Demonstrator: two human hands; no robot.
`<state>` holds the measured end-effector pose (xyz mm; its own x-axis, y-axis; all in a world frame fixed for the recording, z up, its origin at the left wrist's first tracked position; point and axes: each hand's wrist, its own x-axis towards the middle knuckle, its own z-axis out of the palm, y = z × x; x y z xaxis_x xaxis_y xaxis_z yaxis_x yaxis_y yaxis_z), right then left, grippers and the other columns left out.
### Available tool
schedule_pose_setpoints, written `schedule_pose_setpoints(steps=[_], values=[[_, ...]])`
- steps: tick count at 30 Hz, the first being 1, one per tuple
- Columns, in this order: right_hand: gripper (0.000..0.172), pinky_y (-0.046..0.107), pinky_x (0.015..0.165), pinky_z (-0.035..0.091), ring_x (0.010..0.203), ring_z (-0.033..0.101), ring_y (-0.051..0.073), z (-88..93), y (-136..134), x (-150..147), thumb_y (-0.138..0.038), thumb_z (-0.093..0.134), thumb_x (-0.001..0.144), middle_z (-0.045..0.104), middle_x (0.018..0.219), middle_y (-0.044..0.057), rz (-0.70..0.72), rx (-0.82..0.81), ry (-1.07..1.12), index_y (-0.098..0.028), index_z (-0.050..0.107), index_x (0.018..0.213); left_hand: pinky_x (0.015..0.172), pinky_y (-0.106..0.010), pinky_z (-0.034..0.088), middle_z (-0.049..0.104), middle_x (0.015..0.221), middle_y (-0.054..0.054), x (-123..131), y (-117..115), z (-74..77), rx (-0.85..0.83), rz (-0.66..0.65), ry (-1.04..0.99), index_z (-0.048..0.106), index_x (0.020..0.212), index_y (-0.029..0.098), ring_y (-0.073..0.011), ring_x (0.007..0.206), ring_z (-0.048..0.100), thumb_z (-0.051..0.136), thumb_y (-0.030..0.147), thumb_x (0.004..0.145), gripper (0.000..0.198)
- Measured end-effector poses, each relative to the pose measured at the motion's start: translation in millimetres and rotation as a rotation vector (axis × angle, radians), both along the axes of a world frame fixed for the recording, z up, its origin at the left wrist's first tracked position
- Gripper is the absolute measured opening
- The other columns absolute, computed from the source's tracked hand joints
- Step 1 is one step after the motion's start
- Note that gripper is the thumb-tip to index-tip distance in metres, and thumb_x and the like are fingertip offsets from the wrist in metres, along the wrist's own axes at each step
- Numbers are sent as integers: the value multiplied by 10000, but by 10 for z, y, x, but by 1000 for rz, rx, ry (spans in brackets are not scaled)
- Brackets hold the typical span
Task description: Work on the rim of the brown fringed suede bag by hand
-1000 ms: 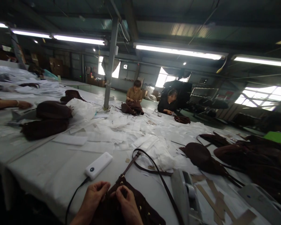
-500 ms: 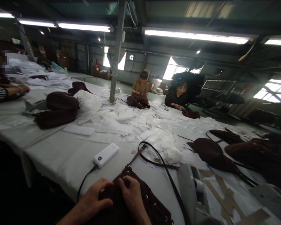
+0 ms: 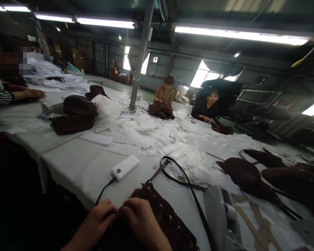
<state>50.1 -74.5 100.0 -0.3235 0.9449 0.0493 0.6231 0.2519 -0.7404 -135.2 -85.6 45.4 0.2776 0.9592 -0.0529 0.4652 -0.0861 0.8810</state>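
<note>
2 hands — left hand [image 3: 101, 219], right hand [image 3: 141, 220] — fingers curled, side by side on dark bag [image 3: 165, 225] at near table edge [image 3: 68, 167]; fingertips hidden, can't tell if pinching. Best: even tension, cable [image 3: 106, 186] and strap [image 3: 200, 210] kept untangled. Power bank [image 3: 125, 168] beyond.

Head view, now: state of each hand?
Left hand: fingers curled at the dark brown bag; whether it grips can't be told.
Right hand: fingers bent over the same bag; fingertips hidden, grip can't be told.
</note>
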Motion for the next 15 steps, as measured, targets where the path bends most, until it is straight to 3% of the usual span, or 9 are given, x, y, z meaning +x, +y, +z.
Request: schedule_pose_setpoints(steps=[2,4,7,10,15], values=[[161,235,588,385,686,637,173,-144,-77,-88,-152,562,796,693,687,-1,30,-100,139,-203,700,730,668,-259,423,620,732,-3,19,25,9,-49,20,-63,638,744,205,-189,743,596,519,345,844,210],[197,240,604,400,689,647,178,-226,-110,-124,-162,541,803,711,705,5,-44,-135,216,-204,721,738,594,-252,410,593,632,15,49,44,-50,-138,45,-139,623,792,194,-169,638,568,504,402,850,246],[221,248,638,422,696,631,176,-244,-83,-70,-169,521,798,712,723,10,-77,-196,297,-199,735,751,492,-230,366,545,489,49,107,62,-187,-278,91,-291,581,843,184,-129,472,494,506,461,836,286],[179,228,548,392,584,552,133,-272,-12,19,-173,550,756,650,645,-11,-77,-318,366,-175,729,757,439,-199,322,546,438,54,175,66,-248,-370,141,-481,558,851,181,-104,414,453,552,473,804,296],[180,191,428,307,443,420,67,-431,66,53,-311,635,730,533,548,-45,-198,-454,516,-137,653,691,433,-174,326,625,634,30,267,53,-166,-557,182,-852,589,807,184,-61,452,468,644,440,763,265]])
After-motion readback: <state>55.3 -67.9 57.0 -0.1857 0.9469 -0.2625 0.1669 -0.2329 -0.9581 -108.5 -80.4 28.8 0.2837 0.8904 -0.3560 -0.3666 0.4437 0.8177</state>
